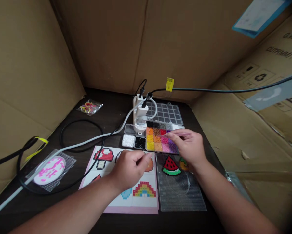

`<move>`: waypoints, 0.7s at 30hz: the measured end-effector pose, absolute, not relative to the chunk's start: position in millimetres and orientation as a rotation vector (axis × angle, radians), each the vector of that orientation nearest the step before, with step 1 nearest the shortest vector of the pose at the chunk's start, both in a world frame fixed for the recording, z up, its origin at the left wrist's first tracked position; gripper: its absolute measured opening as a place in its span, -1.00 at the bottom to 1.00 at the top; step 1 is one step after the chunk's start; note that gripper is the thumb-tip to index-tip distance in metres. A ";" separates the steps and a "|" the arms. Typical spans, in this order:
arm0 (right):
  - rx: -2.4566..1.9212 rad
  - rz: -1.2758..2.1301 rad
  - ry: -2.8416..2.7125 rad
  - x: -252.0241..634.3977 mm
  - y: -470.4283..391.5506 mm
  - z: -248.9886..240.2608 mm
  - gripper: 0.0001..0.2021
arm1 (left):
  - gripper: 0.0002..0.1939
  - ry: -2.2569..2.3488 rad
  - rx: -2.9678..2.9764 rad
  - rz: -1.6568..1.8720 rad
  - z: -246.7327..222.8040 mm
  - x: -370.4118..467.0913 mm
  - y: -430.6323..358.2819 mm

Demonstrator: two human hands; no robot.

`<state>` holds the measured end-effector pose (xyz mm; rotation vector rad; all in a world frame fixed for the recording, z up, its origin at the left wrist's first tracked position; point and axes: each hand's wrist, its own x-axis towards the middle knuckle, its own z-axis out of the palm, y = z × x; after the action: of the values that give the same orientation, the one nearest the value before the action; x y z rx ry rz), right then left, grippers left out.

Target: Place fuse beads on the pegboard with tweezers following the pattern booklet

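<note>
My right hand [191, 146] is closed around pink tweezers [181, 134], whose tips point left over the compartment box of coloured beads [149, 138]. Above the printed pattern sheet [144, 209], my left hand [130, 167] is curled shut, thumb against the index finger; whatever it may hold is hidden. On the clear pegboard [182, 198] lies a watermelon slice made of beads [170, 166]. An orange and green bead piece [183, 164] beside it is partly covered by my right hand. Small boxes of white beads [128, 141] and black beads [140, 142] stand left of the large box.
A white power strip [138, 118] with plugs stands behind the small boxes. Grey and black cables [87, 140] cross the table's left side. A pegboard with a pink and white disc [50, 170] and a plastic packet [89, 107] lie there. Cardboard walls [107, 48] surround the table.
</note>
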<state>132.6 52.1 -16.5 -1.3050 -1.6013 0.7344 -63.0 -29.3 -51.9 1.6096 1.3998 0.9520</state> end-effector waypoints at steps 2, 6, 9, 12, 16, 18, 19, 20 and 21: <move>-1.326 0.757 -1.640 125.2 54.1 -22.7 -0.87 | -0.52 1.402 1.615 0.952 -51.2 -63.0 -29.6; -1.353 0.789 -1.649 122.4 57.1 -28.4 -0.85 | -0.51 1.395 1.624 0.965 -50.7 -63.0 -30.0; -1.353 0.799 -1.645 124.7 58.0 -29.7 -0.84 | -0.52 1.384 1.605 0.974 -50.3 -62.8 -29.8; -1.365 0.814 -1.640 125.7 58.6 -31.4 -0.83 | -0.52 1.384 1.600 0.974 -49.9 -62.5 -29.1; -1.384 0.832 -1.654 126.1 58.9 -33.4 -0.83 | -0.51 1.402 1.614 0.967 -50.4 -62.1 -28.4; -1.387 0.839 -1.660 126.3 58.8 -33.8 -0.82 | -0.52 1.401 1.616 0.966 -50.8 -62.2 -28.6; -1.388 0.841 -1.660 126.3 58.8 -33.9 -0.82 | -0.52 1.399 1.617 0.966 -50.9 -62.3 -28.9; -1.389 0.840 -1.658 126.3 58.8 -34.0 -0.82 | -0.51 1.396 1.619 0.970 -50.9 -62.5 -29.3; -1.392 0.838 -1.656 126.1 58.9 -34.2 -0.82 | -0.51 1.394 1.621 0.974 -50.8 -62.7 -29.7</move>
<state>126.1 58.9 -34.2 -1.3915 -1.6563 0.8376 -62.7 -29.7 -50.8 1.6208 1.3940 0.9741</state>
